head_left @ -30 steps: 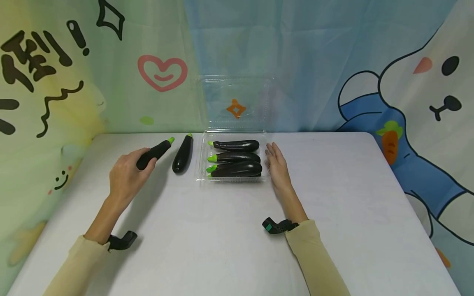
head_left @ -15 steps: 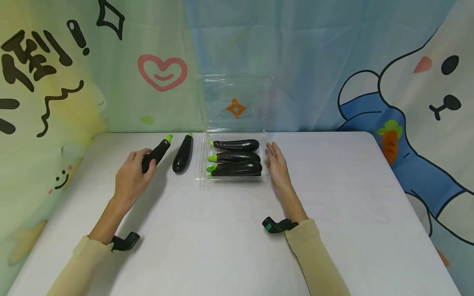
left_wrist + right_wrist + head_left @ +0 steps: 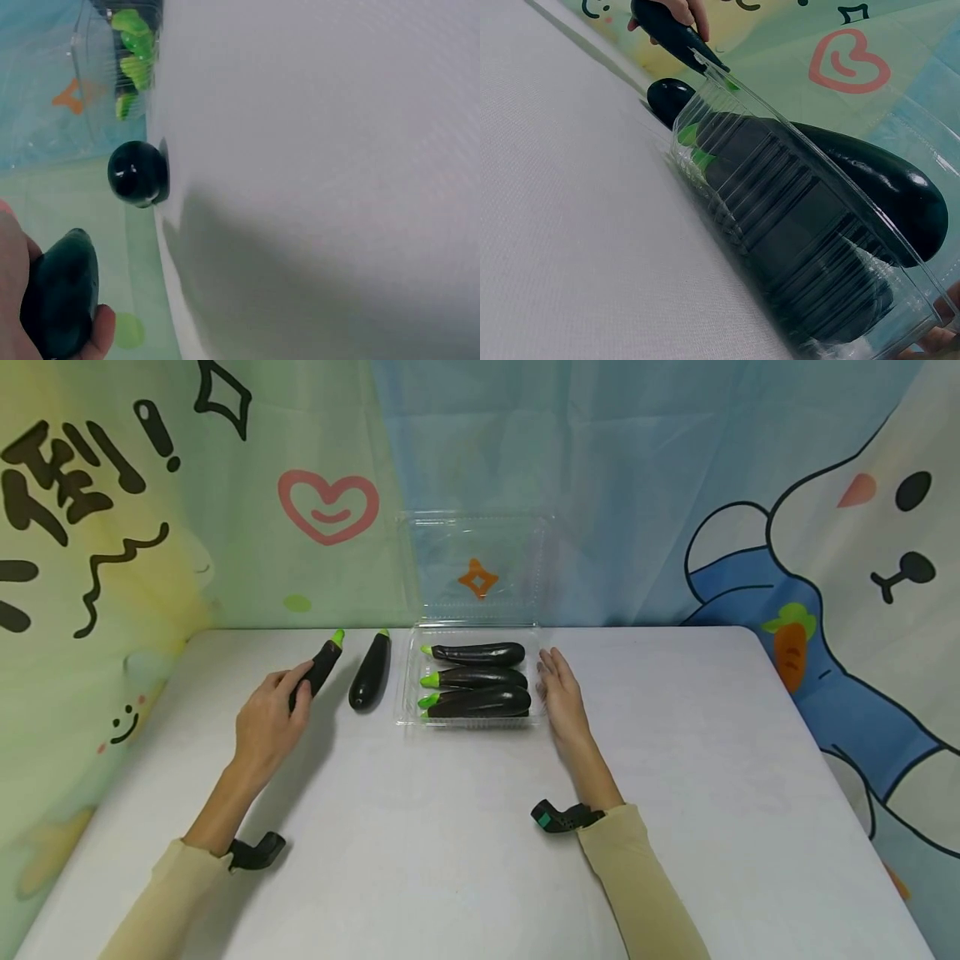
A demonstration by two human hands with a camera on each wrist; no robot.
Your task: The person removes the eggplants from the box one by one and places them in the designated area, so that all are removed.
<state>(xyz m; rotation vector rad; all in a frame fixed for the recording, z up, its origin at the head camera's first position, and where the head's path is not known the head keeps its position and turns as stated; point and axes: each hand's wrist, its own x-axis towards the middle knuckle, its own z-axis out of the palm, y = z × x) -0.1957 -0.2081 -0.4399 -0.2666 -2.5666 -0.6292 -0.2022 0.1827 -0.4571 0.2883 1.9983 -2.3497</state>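
My left hand point(image 3: 294, 690) grips the rounded end of a dark eggplant point(image 3: 320, 662) whose green stem points away and to the right; the left wrist view shows that end point(image 3: 63, 298) wrapped in my fingers. A second eggplant point(image 3: 371, 672) lies loose just right of it. An open clear plastic box point(image 3: 409, 720) holds three visible eggplants point(image 3: 480, 702), stems to the left. My right hand point(image 3: 557, 681) lies flat with straight fingers against the box's right side. The right wrist view shows the ribbed box wall point(image 3: 780, 247) close up.
The box's clear lid point(image 3: 476, 568) stands upright against the cartoon-printed backdrop point(image 3: 150, 527). The white table point(image 3: 450, 843) ends at that backdrop behind and at edges left and right.
My left hand has shifted slightly right and turned its eggplant more upright, closer to the loose one. The right hand has not moved.
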